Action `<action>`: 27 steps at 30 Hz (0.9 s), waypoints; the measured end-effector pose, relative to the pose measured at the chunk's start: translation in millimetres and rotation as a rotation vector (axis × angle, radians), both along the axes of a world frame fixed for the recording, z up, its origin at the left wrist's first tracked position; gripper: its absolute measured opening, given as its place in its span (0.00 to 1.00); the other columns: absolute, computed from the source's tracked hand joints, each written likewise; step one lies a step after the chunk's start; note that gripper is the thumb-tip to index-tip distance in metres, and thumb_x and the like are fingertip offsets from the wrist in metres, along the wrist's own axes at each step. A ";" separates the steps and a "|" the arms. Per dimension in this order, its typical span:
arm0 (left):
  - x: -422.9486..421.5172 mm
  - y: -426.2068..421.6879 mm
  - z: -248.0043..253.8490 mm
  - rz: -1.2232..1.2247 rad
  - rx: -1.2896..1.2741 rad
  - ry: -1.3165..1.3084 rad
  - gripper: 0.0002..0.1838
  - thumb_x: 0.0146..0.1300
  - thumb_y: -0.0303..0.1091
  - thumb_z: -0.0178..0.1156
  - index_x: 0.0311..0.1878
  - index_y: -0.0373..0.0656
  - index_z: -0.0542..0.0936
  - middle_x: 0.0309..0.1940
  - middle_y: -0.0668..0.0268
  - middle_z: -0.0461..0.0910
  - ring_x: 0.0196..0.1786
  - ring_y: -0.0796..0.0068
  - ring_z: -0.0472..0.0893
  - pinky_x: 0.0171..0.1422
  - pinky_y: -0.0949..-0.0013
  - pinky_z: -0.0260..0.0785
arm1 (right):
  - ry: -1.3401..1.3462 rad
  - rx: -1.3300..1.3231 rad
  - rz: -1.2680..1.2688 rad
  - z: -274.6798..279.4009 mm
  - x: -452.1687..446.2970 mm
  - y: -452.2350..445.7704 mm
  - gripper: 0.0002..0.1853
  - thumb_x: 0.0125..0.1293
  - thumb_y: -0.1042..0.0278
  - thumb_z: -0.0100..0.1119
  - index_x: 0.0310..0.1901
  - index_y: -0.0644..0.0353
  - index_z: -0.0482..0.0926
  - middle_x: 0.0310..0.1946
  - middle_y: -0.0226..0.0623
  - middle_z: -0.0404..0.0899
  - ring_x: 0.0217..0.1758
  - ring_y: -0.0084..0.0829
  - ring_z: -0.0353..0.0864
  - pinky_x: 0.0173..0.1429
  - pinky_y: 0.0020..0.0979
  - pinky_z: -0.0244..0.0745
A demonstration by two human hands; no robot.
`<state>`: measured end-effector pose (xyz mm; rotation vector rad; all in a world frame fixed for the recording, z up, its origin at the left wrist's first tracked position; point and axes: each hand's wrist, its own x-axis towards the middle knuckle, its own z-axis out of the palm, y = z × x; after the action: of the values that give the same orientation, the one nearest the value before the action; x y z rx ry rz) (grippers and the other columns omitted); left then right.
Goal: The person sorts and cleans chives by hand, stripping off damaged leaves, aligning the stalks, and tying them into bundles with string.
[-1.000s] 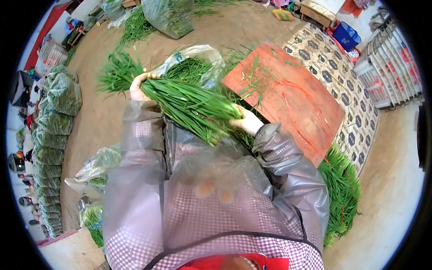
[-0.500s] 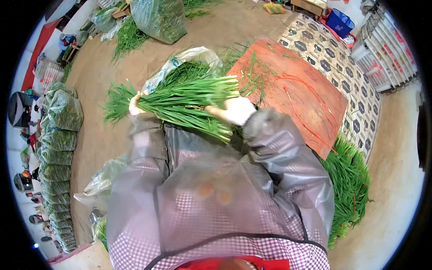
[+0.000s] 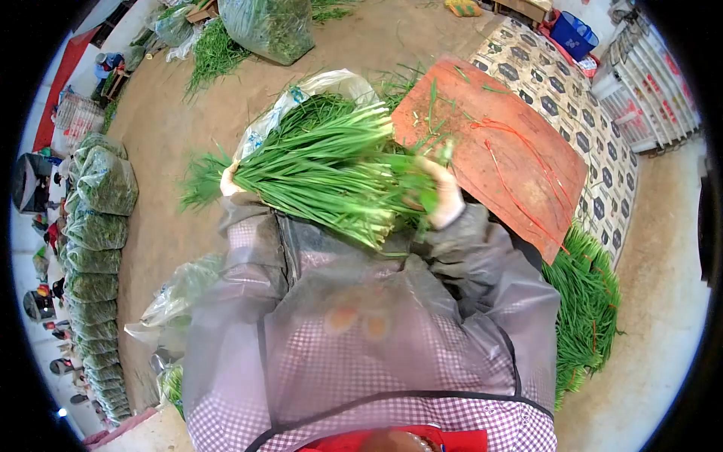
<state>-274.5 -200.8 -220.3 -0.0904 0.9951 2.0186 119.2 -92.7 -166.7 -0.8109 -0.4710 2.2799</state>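
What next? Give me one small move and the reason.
Probably draw the right hand gently away from the bunch, taking the stray leaves with it: they lie at its blurred fingers, beside the pale stem ends, while the left hand grips the leafy end.

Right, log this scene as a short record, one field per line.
left hand: gripping the long green leafy bundle
right hand: blurred, by loose leaves near the bundle's pale ends
behind bundle: whitish translucent plastic bag with greens
right side: flat reddish-brown board, thin red strands on top
far left: row of stuffed translucent bags
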 end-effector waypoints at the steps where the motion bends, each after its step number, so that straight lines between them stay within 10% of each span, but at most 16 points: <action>1: -3.4 -0.4 -0.4 -0.020 -0.027 -0.042 0.13 0.61 0.37 0.50 0.40 0.39 0.77 0.43 0.54 0.80 0.47 0.50 0.78 0.57 0.44 0.69 | 0.051 0.045 0.064 -23.9 27.8 10.6 0.13 0.63 0.55 0.57 0.43 0.53 0.77 0.30 0.30 0.78 0.26 0.25 0.74 0.28 0.30 0.69; 2: -14.8 -1.6 -12.7 -0.018 -0.029 -0.046 0.13 0.61 0.37 0.50 0.40 0.39 0.77 0.43 0.54 0.80 0.47 0.50 0.78 0.57 0.44 0.69 | -0.124 -0.121 -0.001 -35.9 51.3 17.4 0.07 0.65 0.56 0.56 0.39 0.48 0.77 0.28 0.27 0.77 0.24 0.24 0.73 0.28 0.29 0.69; 3: -31.7 -3.7 -36.0 -0.001 0.024 -0.042 0.13 0.60 0.37 0.50 0.41 0.38 0.76 0.42 0.53 0.80 0.46 0.50 0.78 0.56 0.45 0.70 | 0.712 0.118 0.194 -65.2 72.2 22.0 0.06 0.68 0.57 0.53 0.33 0.43 0.74 0.24 0.22 0.74 0.18 0.19 0.70 0.24 0.26 0.67; 7: -22.8 -5.8 -35.2 0.051 0.026 -0.007 0.16 0.61 0.38 0.49 0.44 0.35 0.75 0.43 0.51 0.79 0.47 0.50 0.78 0.57 0.46 0.70 | 0.532 0.410 0.044 -55.3 139.2 15.7 0.10 0.69 0.58 0.50 0.33 0.52 0.75 0.27 0.25 0.77 0.22 0.20 0.76 0.34 0.29 0.75; 11: -21.0 0.4 -34.5 0.028 0.016 -0.039 0.17 0.62 0.38 0.48 0.46 0.35 0.75 0.45 0.51 0.78 0.48 0.49 0.77 0.57 0.45 0.69 | -0.831 1.076 0.826 -90.9 132.2 17.7 0.32 0.58 0.43 0.63 0.51 0.67 0.77 0.46 0.50 0.80 0.54 0.41 0.78 0.59 0.40 0.71; 12: -20.4 1.0 -33.6 0.013 0.040 -0.048 0.17 0.61 0.38 0.48 0.46 0.36 0.75 0.46 0.51 0.78 0.48 0.49 0.77 0.57 0.46 0.70 | -1.438 1.255 1.166 -13.3 93.6 7.6 0.35 0.53 0.44 0.67 0.54 0.66 0.76 0.48 0.53 0.78 0.56 0.45 0.77 0.61 0.40 0.69; 14: 5.6 10.0 -8.5 0.040 -0.013 -0.008 0.16 0.61 0.39 0.49 0.45 0.36 0.75 0.45 0.51 0.79 0.47 0.49 0.78 0.56 0.46 0.71 | -1.219 1.384 0.270 -30.4 71.6 -0.9 0.37 0.51 0.46 0.69 0.57 0.65 0.73 0.50 0.53 0.77 0.54 0.48 0.77 0.60 0.42 0.69; 16: 14.8 10.5 2.0 0.067 -0.083 0.095 0.16 0.60 0.39 0.50 0.43 0.37 0.75 0.43 0.51 0.79 0.45 0.49 0.79 0.54 0.47 0.72 | -0.789 1.283 -0.048 16.4 32.2 -14.2 0.39 0.48 0.47 0.70 0.59 0.62 0.71 0.50 0.49 0.76 0.52 0.49 0.76 0.59 0.44 0.69; 18: 36.3 16.8 20.1 0.098 -0.089 0.096 0.15 0.59 0.40 0.51 0.42 0.38 0.76 0.41 0.52 0.80 0.43 0.50 0.79 0.52 0.48 0.73 | -0.722 1.787 0.022 47.6 -5.4 -21.6 0.40 0.46 0.46 0.71 0.59 0.60 0.71 0.48 0.46 0.77 0.51 0.44 0.75 0.58 0.42 0.68; 22: 45.5 22.5 27.9 0.107 -0.045 0.070 0.13 0.58 0.38 0.53 0.40 0.39 0.78 0.41 0.56 0.81 0.42 0.52 0.80 0.52 0.48 0.73 | -0.923 1.986 0.120 1.4 -80.6 -37.3 0.22 0.52 0.52 0.67 0.44 0.58 0.81 0.38 0.36 0.78 0.50 0.39 0.74 0.58 0.41 0.64; 24: 46.2 19.6 29.8 0.034 0.051 0.007 0.12 0.57 0.37 0.56 0.38 0.40 0.78 0.40 0.56 0.82 0.41 0.52 0.80 0.51 0.47 0.73 | -0.863 1.965 0.053 -6.1 -81.8 -33.0 0.13 0.56 0.56 0.64 0.35 0.58 0.83 0.34 0.34 0.80 0.46 0.41 0.76 0.52 0.41 0.68; 27: 48.1 17.5 32.4 -0.003 0.071 0.006 0.09 0.57 0.36 0.57 0.36 0.41 0.79 0.38 0.57 0.82 0.41 0.54 0.80 0.50 0.47 0.73 | -0.379 1.246 0.192 -12.5 -59.7 -35.5 0.09 0.62 0.66 0.62 0.38 0.62 0.83 0.28 0.34 0.82 0.32 0.33 0.80 0.37 0.31 0.74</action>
<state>-226.5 -183.3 -187.9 -0.0444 0.9254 2.0507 59.6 -128.1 -179.2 -0.4988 -1.9164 1.4648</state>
